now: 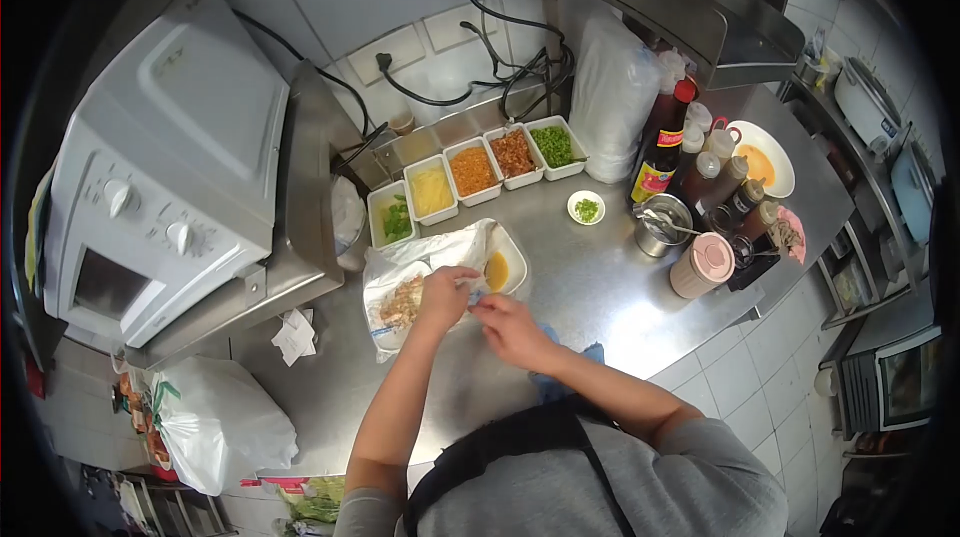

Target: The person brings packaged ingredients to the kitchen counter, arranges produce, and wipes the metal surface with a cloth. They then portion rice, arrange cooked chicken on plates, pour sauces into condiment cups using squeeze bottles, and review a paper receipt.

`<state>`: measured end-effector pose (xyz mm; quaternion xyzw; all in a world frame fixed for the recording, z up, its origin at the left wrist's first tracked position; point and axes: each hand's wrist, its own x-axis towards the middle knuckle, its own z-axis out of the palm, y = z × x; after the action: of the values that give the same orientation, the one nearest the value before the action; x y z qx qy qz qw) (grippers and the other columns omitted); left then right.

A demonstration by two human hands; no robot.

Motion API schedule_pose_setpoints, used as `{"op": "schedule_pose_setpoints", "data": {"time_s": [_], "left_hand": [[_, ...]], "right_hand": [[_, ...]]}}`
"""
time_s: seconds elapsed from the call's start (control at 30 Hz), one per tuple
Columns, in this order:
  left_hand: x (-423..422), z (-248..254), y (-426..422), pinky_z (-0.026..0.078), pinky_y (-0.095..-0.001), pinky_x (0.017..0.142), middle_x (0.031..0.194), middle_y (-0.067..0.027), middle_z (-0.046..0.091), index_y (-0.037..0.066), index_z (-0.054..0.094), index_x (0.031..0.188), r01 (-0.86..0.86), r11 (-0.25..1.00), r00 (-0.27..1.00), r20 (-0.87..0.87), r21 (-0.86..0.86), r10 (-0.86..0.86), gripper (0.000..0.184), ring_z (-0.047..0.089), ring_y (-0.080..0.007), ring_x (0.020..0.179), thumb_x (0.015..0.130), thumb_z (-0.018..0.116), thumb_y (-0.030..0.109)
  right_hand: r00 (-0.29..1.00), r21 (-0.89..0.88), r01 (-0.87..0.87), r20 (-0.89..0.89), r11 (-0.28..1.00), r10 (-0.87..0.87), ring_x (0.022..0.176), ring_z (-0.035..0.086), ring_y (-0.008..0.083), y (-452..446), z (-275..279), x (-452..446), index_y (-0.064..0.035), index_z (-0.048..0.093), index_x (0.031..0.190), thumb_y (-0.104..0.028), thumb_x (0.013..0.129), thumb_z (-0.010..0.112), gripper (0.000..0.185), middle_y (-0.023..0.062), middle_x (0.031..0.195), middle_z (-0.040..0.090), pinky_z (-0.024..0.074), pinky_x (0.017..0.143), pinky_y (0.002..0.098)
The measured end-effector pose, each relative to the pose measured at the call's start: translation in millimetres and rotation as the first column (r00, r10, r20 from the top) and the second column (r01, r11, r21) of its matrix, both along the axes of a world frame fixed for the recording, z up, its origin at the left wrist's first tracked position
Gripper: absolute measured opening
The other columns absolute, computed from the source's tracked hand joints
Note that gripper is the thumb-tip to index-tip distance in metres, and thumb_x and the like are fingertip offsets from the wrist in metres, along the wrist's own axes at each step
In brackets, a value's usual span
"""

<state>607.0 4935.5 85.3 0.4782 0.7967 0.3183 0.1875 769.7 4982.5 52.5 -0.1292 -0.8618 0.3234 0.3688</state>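
A white plastic bag (392,267) lies spread over a white tray (521,255) on the steel counter. Shredded light-brown food (402,305) shows in its opening, and something yellow-orange (496,272) sits at the tray's right. My left hand (447,295) is over the bag beside the shredded food, its fingers curled. Close by on the right, my right hand (508,327) has its thumb and fingers pinched together. A small bit of clear, bluish plastic (478,295) shows between the two hands; whether it belongs to the bag I cannot tell.
Several white containers of chopped toppings (472,171) line the back. A small dish of green onion (586,208), a metal pot (663,225), a pink lidded cup (702,266) and sauce bottles (660,152) stand right. Left are a microwave (165,167) and a tied bag (220,422).
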Motion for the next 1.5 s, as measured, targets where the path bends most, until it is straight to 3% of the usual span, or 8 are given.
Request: {"op": "schedule_pose_setpoints", "data": {"time_s": [0.07,0.17,0.37,0.77,0.87,1.27,1.37,1.5], "left_hand": [[-9,-1,-2,0.05,-0.034,0.075,0.095,-0.0169,0.063,0.006,0.066,0.104,0.003,1.0,0.988,-0.151,-0.011,-0.005,0.03,0.063,-0.0306,0.082,0.076,0.055,0.0],[-16,-3,-5,0.048,-0.0347,0.077,0.101,-0.0175,0.061,0.002,0.064,0.105,0.011,0.984,0.974,-0.226,0.176,0.03,0.031,0.061,-0.032,0.086,0.077,0.052,-0.001],[16,42,-5,0.047,-0.0381,0.076,0.109,-0.019,0.054,-0.004,0.057,0.114,-0.002,0.996,0.991,-0.131,0.085,0.013,0.044,0.059,-0.0326,0.082,0.07,0.052,-0.005],[47,67,-27,0.046,-0.0305,0.067,0.108,-0.012,0.05,-0.001,0.052,0.122,0.082,0.996,0.992,-0.094,0.043,-0.078,0.055,0.053,-0.0203,0.07,0.066,0.056,-0.003],[52,66,-30,0.046,-0.0304,0.067,0.11,-0.012,0.05,-0.002,0.052,0.122,0.081,0.996,0.992,-0.105,0.039,-0.076,0.055,0.053,-0.0203,0.071,0.067,0.056,-0.003],[63,68,-37,0.046,-0.0321,0.077,0.116,-0.0137,0.048,0.003,0.049,0.127,0.079,0.995,0.996,0.036,0.054,-0.081,0.055,0.054,-0.0234,0.087,0.073,0.061,0.002],[38,56,-48,0.041,-0.0365,0.089,0.121,-0.0159,0.046,0.005,0.049,0.127,0.06,0.967,0.95,-0.311,0.246,0.021,0.052,0.05,-0.0285,0.106,0.078,0.063,0.009],[-35,3,-99,0.036,-0.0447,0.096,0.123,-0.0199,0.045,0.005,0.052,0.123,-0.399,0.867,0.8,-0.349,0.299,0.489,0.045,0.043,-0.0348,0.114,0.082,0.064,0.018]], "right_hand": [[0.993,-0.187,0.039,-0.099,0.982,-0.058,0.096,0.055,0.0365,22,-3,10,-0.0003,0.061,0.096,-0.009,0.077,0.058,0.021,0.0187,0.097,0.057,0.0445,0.08,0.0427],[0.96,-0.335,0.274,0.143,0.901,-0.239,0.087,0.058,0.0398,62,-6,5,0.0003,0.062,0.097,-0.012,0.08,0.056,0.021,0.0225,0.092,0.06,0.0473,0.075,0.0441],[0.903,-0.272,0.293,0.394,0.917,-0.172,0.072,0.059,0.042,96,-35,-18,0.0018,0.06,0.097,-0.015,0.079,0.056,0.025,0.0244,0.076,0.062,0.0473,0.068,0.0457],[0.944,-0.606,0.298,0.302,0.737,-0.134,0.065,0.062,0.035,46,-32,18,0.0035,0.054,0.11,-0.014,0.077,0.06,0.038,0.0184,0.068,0.062,0.0488,0.062,0.0423],[0.939,-0.551,0.292,0.32,0.782,-0.125,0.056,0.064,0.0224,45,-37,21,0.0068,0.048,0.12,-0.013,0.081,0.059,0.045,0.0151,0.065,0.064,0.0499,0.056,0.0329],[0.93,-0.512,0.338,0.309,0.79,-0.197,0.07,0.063,0.0379,65,-38,13,0.0027,0.057,0.11,-0.013,0.079,0.056,0.035,0.0223,0.073,0.063,0.0493,0.066,0.0431],[0.94,-0.546,0.325,0.279,0.773,-0.198,0.071,0.063,0.038,71,-45,10,0.0019,0.06,0.107,-0.013,0.079,0.055,0.032,0.0235,0.074,0.063,0.0498,0.067,0.0427],[0.924,-0.43,0.353,0.3,0.831,-0.237,0.07,0.063,0.0377,81,-42,5,0.0006,0.062,0.105,-0.012,0.077,0.054,0.031,0.0242,0.073,0.063,0.0503,0.067,0.0429]]}}
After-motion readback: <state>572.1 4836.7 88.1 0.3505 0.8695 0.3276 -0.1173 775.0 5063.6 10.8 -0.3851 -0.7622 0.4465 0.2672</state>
